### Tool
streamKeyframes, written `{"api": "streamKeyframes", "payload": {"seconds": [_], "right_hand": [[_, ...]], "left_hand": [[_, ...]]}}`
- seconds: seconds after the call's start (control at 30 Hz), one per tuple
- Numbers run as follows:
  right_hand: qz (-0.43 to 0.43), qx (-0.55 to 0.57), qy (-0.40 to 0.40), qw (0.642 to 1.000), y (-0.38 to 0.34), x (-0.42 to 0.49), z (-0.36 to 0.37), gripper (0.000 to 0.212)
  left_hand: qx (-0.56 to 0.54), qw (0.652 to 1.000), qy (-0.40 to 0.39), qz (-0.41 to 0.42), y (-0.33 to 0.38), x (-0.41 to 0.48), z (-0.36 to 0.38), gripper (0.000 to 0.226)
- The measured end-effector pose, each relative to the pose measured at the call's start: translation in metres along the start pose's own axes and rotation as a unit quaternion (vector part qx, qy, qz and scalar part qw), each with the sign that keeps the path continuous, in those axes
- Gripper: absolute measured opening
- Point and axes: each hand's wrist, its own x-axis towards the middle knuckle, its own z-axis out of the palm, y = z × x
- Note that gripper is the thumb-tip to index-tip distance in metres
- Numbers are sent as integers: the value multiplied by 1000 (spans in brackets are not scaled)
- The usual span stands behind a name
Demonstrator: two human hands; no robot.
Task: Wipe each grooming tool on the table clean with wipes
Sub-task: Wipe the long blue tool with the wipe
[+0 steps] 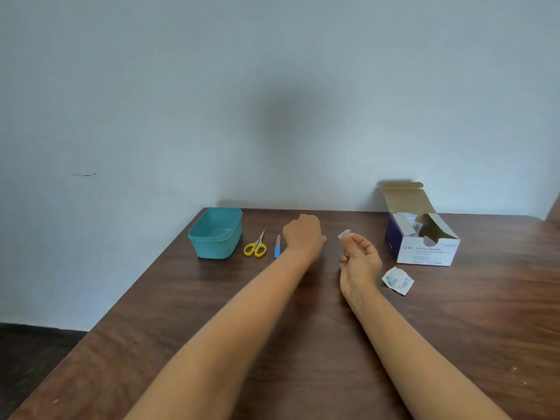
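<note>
My right hand (359, 259) pinches a small white wipe (345, 234) between thumb and fingers, held just above the table. My left hand (303, 234) is curled, knuckles up, over the table's far middle; what lies under it is hidden. Left of that hand lie a nail file (277, 247) with a blue handle and small yellow-handled scissors (256, 245), both flat on the wood. An open box of alcohol swabs (424, 241) stands at the right, its lid flap up.
A teal plastic tub (215, 233) sits at the table's far left corner, beside the scissors. A torn swab wrapper (397, 281) lies right of my right wrist. The brown wooden table (272, 344) meets a pale wall; its left edge drops to dark floor.
</note>
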Motion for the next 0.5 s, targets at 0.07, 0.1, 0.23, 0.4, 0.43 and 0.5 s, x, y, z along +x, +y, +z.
{"api": "streamKeyframes", "payload": {"seconds": [0.07,0.1,0.23,0.4,0.43,0.5], "right_hand": [[-5,7,-12,1000,0,1,0,20],[-7,9,-18,1000,0,1,0,20],[14,7,-33,999,-2,0,-1,19],[54,-3,-50,997,-6,-1,-2,20],[61,-6,-52,997,-7,-3,-3,20],[77,-6,-55,996,-10,-5,-3,20]], "left_hand": [[28,1000,-4,-3,6,-3,5,27],[38,999,-5,-5,8,-5,7,27],[62,998,12,-3,15,-16,7,26],[37,999,13,-13,13,-30,7,22],[17,1000,10,-21,11,-34,7,22],[-47,998,15,-48,6,-44,6,24]]}}
